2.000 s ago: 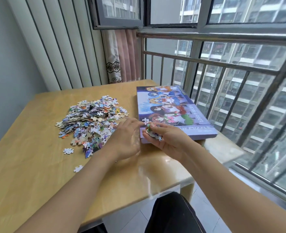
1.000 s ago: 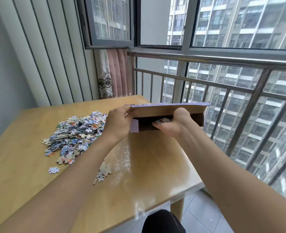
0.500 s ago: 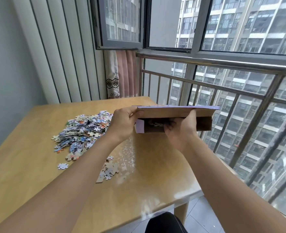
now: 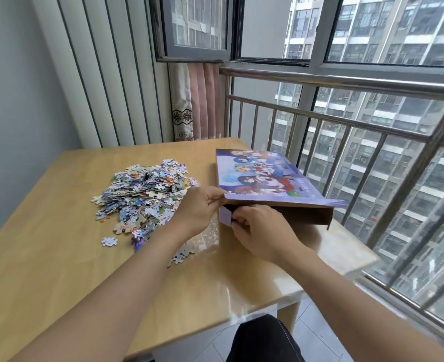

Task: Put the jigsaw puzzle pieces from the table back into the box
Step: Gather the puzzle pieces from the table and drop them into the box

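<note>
The left hand (image 4: pixel 198 209) pinches the near left corner of the box's lid flap, thumb and fingers closed on its purple edge and holding it raised. The right hand (image 4: pixel 261 232) sits just below, fingers curled at the small purple side flap at the box's open near end; whether it holds any pieces there cannot be told. The box (image 4: pixel 262 178) lies flat on the table (image 4: pixel 59 270), printed picture up, its brown cardboard mouth facing the person, beside the railing (image 4: pixel 372 131). The heap of puzzle pieces (image 4: pixel 142 192) lies left of the box, just beyond the left hand's knuckles and not touching the box. A single pale piece (image 4: pixel 109 241) lies nearer the person than the heap, and a small cluster (image 4: pixel 181 254) lies under the left wrist, near the box's left corner.
</note>
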